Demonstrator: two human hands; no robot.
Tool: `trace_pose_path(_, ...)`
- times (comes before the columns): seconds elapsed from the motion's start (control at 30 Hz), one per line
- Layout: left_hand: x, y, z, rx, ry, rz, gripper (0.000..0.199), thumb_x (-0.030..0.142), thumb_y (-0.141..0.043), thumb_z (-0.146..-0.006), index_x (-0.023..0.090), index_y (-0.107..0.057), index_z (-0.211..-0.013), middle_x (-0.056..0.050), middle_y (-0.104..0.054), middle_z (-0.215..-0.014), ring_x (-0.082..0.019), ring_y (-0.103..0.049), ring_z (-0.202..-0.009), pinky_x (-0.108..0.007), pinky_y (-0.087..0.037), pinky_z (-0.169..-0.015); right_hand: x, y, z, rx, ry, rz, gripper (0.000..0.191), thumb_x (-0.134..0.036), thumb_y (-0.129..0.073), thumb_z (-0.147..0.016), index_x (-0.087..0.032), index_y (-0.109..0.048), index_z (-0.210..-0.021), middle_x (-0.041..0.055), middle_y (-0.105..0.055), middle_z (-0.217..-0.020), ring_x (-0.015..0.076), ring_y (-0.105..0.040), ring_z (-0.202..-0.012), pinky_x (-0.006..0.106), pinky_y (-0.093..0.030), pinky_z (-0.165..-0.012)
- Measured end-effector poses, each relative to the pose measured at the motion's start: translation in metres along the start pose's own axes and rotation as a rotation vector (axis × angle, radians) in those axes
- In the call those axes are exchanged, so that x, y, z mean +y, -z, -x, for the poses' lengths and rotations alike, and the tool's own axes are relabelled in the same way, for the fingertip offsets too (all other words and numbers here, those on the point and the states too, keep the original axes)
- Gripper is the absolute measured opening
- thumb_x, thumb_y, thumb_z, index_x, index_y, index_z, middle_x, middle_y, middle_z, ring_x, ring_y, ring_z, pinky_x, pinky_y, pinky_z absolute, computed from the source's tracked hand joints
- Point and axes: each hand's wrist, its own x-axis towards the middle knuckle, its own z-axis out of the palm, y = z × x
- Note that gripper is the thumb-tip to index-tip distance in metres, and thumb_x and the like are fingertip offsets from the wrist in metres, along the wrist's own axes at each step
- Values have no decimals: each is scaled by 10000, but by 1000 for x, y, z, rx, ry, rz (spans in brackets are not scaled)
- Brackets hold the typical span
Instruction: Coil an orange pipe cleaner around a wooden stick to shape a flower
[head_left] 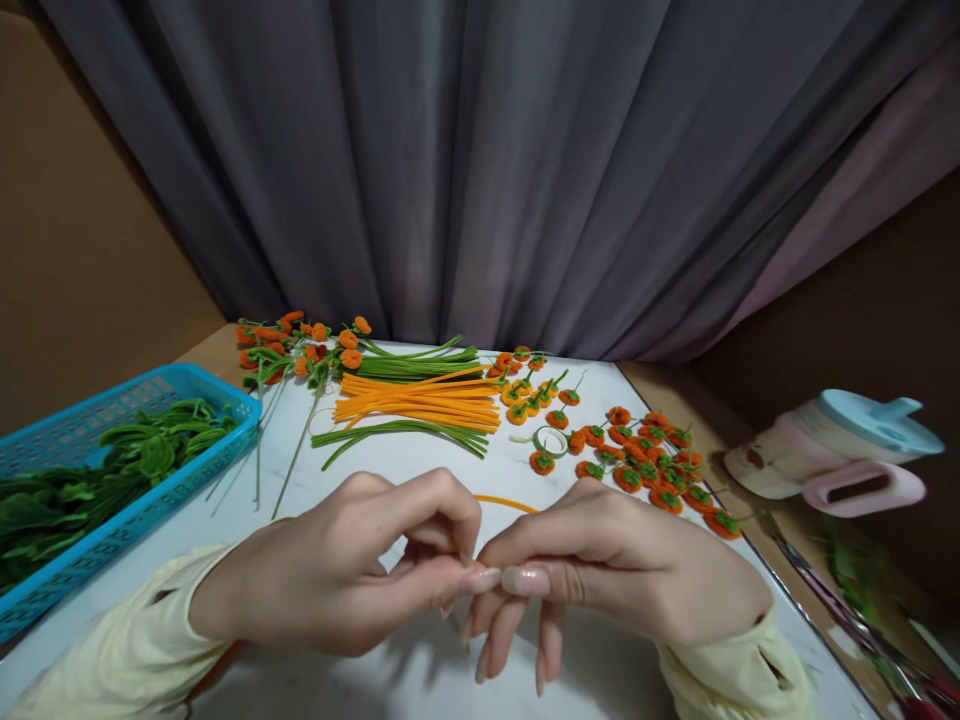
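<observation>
Over the near middle of the white board, my left hand [375,560] and my right hand [607,560] meet, thumb tips side by side. Each pinches thumb against index finger. What lies between the fingertips is too small to make out. An orange fuzzy stem [506,502] curves out just behind the fingers, its ends hidden by the hands. Beyond them lie a bundle of orange stems [420,400], green stems [427,367] behind it and more green stems [420,428] in front.
At the left is a blue basket [135,520] of green leaves [157,455]. Orange flowers on stalks [281,340] lie back left, small orange flower heads [637,450] at right, near a tape roll [550,441]. A lidded cup [787,455] and scissors [832,600] are far right.
</observation>
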Motion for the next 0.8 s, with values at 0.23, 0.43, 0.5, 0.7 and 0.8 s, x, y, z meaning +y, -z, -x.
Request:
trace_pose_path(0.23,1,-2,-3,1,26,54,77,164,-516,-849,164,-445,-820,34,-544,-608,-44,-501,-467,-129,-369,-433,-1,0,2,4,-10,-38,332,-288,-347,-941,-78,-580,-1050,121,-659,-959,142,-651,-881,188,-559,-654)
trace_pose_path(0.43,-1,-2,-4,-51,147,282,118,201,-529,-849,179,-418,-815,41,-565,-627,-37,-510,-454,-94,-374,-384,-1,0,4,14,-1,-32,314,-276,-353,-937,-107,-580,-1074,108,-642,-1006,138,-647,-893,174,-552,-639)
trace_pose_path(0.5,-2,-2,-3,-56,187,333,116,212,-525,-853,185,-416,-825,39,-579,-642,-40,-514,-456,-90,-375,-370,0,0,4,37,-4,9,315,-277,-350,-938,-111,-581,-1074,107,-651,-991,132,-653,-865,179,-550,-637)
trace_pose_path(0.7,1,-3,-4,-49,130,294,110,195,-541,-847,177,-468,-927,6,-634,-715,-59,-573,-549,-122,-457,-519,0,-1,5,232,67,270,244,-282,-442,-906,-113,-617,-878,37,-678,-679,86,-644,-600,149,-509,-571)
trace_pose_path(0.8,3,-2,-7,-174,234,430,94,225,-496,-876,174,-490,-954,-17,-662,-777,-75,-613,-588,-131,-469,-523,0,-3,6,340,99,520,209,-264,-504,-877,-137,-609,-748,-18,-617,-544,52,-584,-483,121,-443,-507)
